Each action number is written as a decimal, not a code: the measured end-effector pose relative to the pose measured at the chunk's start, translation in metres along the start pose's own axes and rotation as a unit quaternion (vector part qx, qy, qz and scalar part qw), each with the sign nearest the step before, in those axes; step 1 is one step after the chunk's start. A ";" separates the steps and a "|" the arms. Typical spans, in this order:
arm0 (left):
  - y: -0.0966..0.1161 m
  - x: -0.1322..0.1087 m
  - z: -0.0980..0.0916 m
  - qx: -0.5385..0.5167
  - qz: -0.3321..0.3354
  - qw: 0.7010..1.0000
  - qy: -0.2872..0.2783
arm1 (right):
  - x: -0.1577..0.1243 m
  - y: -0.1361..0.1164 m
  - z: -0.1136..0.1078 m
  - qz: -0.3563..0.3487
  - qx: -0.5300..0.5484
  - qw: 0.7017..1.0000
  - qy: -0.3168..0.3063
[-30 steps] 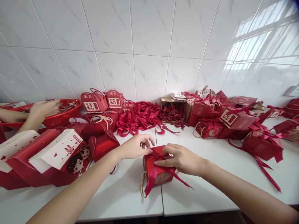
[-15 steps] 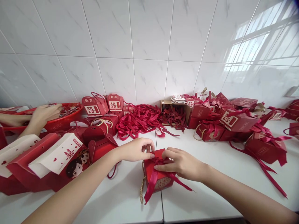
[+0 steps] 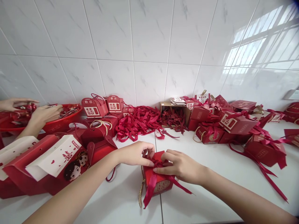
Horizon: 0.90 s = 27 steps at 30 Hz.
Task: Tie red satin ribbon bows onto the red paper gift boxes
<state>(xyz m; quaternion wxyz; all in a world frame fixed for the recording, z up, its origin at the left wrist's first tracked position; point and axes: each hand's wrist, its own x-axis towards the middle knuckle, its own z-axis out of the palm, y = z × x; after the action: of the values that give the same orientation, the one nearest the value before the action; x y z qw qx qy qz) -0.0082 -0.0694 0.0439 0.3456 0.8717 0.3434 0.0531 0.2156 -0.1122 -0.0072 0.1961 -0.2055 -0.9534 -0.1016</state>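
Note:
A small red gift box [image 3: 159,186] stands on the white table in front of me, a gold pattern on its near side and a twisted rope handle [image 3: 140,191] hanging at its left. Dark red ribbon [image 3: 150,188] is tied in a bow on its top, with two tails trailing down left and right. My left hand [image 3: 137,153] pinches the bow from the left, thumb and fingers closed on the ribbon. From the right, my right hand [image 3: 178,165] grips the bow too, its fingers curled round a loop. The knot is partly hidden by the fingers.
Behind the box lie a heap of loose ribbon [image 3: 140,121] and an open carton of dark red tags [image 3: 175,116]. Finished-looking boxes [image 3: 240,123] pile up at right; open boxes [image 3: 56,155] stand left. Another person's hands [image 3: 44,115] are at a red basin [image 3: 63,119].
My hands stay at the bow with barely any shift. At left, the other person's second hand has come up over the basin holding red packets. A hand now shows at the far right edge.

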 end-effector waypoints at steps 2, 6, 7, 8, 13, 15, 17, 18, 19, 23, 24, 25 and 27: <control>0.001 0.000 0.000 0.004 -0.006 1.000 0.001 | 0.000 0.000 -0.001 -0.002 -0.001 1.000 0.000; 0.004 0.000 -0.002 0.017 -0.011 1.000 0.012 | 0.000 0.000 -0.001 -0.005 -0.002 1.000 0.002; 0.004 -0.001 -0.002 0.023 -0.015 1.000 0.015 | 0.000 0.000 -0.001 -0.005 -0.003 1.000 0.003; 0.005 -0.001 -0.002 0.029 -0.020 0.999 0.015 | 0.000 0.000 -0.001 -0.005 -0.004 1.000 0.004; 0.009 -0.003 -0.002 0.073 -0.023 0.997 0.017 | 0.000 0.001 0.001 0.001 -0.016 1.000 -0.009; 0.012 -0.004 -0.002 0.084 -0.017 0.996 0.018 | 0.000 0.001 0.001 0.001 -0.015 1.000 -0.008; 0.014 -0.004 -0.002 0.079 -0.015 0.997 0.017 | -0.001 0.000 0.001 0.002 -0.010 1.000 -0.002; 0.015 -0.005 -0.003 0.074 -0.017 0.997 0.019 | -0.001 0.000 0.002 0.002 -0.006 1.000 0.001; 0.016 -0.005 -0.003 0.069 -0.018 0.997 0.023 | -0.001 0.000 0.002 0.003 -0.003 1.000 0.005; 0.018 -0.006 -0.003 0.079 -0.005 0.996 0.032 | -0.002 0.000 0.003 -0.001 0.004 1.000 0.015; 0.019 -0.007 -0.002 0.091 -0.007 0.995 0.031 | -0.001 0.000 0.003 -0.002 0.003 1.000 0.014; 0.021 -0.007 -0.001 0.106 -0.015 0.994 0.031 | -0.001 0.000 0.003 -0.003 0.001 1.000 0.014; 0.025 -0.009 0.001 0.144 -0.040 0.988 0.040 | -0.001 0.000 0.002 -0.002 -0.003 1.000 0.009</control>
<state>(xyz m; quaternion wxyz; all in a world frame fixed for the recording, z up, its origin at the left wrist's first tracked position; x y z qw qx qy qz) -0.0008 -0.0891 0.0609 0.2045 0.8950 0.3958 0.0239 0.2156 -0.1114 -0.0096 0.2041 -0.2031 -0.9517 -0.1066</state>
